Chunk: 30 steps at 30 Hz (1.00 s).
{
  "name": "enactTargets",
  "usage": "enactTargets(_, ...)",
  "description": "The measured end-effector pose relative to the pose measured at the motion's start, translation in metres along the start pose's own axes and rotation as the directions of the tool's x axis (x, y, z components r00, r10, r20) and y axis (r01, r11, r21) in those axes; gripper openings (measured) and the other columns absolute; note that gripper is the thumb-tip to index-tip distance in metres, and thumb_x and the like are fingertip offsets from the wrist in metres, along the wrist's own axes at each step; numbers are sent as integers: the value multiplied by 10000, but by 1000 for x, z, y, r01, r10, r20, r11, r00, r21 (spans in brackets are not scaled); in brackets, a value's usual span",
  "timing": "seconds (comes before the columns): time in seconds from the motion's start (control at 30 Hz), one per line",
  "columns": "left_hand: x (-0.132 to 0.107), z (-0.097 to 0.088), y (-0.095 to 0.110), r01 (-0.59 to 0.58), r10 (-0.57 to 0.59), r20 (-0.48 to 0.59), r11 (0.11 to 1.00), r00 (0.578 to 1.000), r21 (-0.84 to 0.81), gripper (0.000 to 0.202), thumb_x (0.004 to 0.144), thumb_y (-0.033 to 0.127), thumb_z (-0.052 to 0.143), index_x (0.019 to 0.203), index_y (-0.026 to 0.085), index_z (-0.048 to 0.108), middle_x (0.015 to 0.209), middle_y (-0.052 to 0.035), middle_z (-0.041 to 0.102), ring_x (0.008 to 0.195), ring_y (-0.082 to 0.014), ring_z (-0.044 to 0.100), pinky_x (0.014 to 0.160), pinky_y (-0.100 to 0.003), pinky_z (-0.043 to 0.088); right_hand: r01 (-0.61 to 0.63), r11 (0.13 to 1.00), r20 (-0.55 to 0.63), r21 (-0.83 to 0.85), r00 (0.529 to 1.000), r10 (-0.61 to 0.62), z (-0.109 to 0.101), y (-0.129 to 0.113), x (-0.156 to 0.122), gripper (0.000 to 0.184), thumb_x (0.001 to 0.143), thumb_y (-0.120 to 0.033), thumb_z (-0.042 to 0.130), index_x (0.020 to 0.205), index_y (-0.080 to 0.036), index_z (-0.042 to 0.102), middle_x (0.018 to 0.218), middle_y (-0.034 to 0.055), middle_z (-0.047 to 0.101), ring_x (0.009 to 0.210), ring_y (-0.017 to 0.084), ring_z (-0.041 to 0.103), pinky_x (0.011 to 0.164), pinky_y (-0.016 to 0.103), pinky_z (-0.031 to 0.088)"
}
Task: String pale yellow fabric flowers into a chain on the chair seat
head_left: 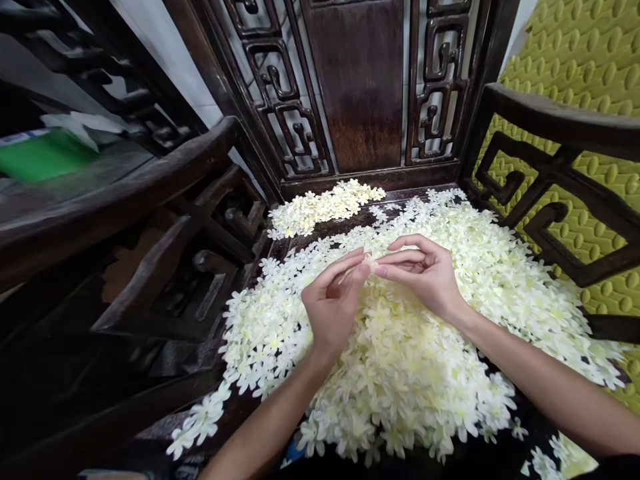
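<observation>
My left hand [333,300] and my right hand [425,270] meet fingertip to fingertip above a heap of flowers. Between them is a small white flower [371,262], pinched by the thumb and fingers of both hands. Its details are partly covered by my fingertips. Below and around my wrists spreads the large heap of white and pale yellow five-petalled flowers [400,373]. Behind it, a smaller pile of similar flowers [325,208] lies against the chair back.
The flowers lie on a dark wooden chair with a carved back [367,87]. Carved armrests rise at left [200,160] and right [565,110]. A green item [47,155] sits beyond the left armrest. Yellow-green textured matting [585,60] shows at right.
</observation>
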<state>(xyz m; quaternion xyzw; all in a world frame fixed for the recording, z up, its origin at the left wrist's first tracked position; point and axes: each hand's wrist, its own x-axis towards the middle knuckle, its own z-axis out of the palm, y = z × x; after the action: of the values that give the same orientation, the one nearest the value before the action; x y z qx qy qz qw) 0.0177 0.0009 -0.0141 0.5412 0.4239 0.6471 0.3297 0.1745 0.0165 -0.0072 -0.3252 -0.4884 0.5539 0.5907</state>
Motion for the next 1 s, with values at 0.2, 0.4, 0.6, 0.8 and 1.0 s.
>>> enactTargets(0.2, -2, 2, -5, 118, -112, 48, 982, 993, -146, 180, 862, 265, 739, 1021, 190, 777, 1109, -94, 778, 1072, -243, 737, 967, -370, 591, 11, 1000, 22, -14, 1000, -11, 1, 0, -1, 401, 649, -297, 925, 978, -223, 709, 897, 31, 814, 839, 216, 801, 842, 342, 678)
enactTargets(0.4, -4, 5, -10, 216, -210, 51, 945, 976, -245, 161, 840, 300, 764, 949, 181, 761, 1075, -99, 783, 1014, -235, 747, 930, -368, 593, 4, 999, 53, -49, 999, -2, 4, -1, -2, 400, 639, -198, 928, 972, -205, 706, 878, 34, 816, 848, 204, 796, 820, 304, 670)
enactTargets(0.6, -4, 2, -16, 268, -276, -14, 944, 961, -192, 210, 838, 378, 758, 887, 175, 772, 941, -80, 792, 795, -167, 730, 853, -320, 580, -102, 995, 121, -17, 987, 103, 2, -3, -1, 366, 708, -177, 883, 1018, -204, 692, 917, 35, 817, 879, 186, 790, 819, 292, 657)
enactTargets(0.8, -4, 2, -17, 307, -318, -10, 924, 948, -228, 215, 818, 394, 774, 849, 182, 771, 735, -28, 745, 628, -117, 640, 771, -276, 549, -129, 992, 108, 8, 986, 127, 2, -1, -1, 355, 710, -186, 882, 1018, -194, 706, 873, 31, 817, 850, 178, 793, 813, 282, 648)
enactTargets(1.0, -5, 3, -15, 317, -327, -7, 921, 945, -227, 220, 804, 406, 784, 851, 191, 778, 630, 1, 685, 565, -109, 587, 733, -280, 539, -122, 992, 99, -16, 987, 123, 1, -2, -1, 352, 707, -204, 887, 1014, -198, 715, 900, 38, 821, 849, 189, 795, 835, 307, 651)
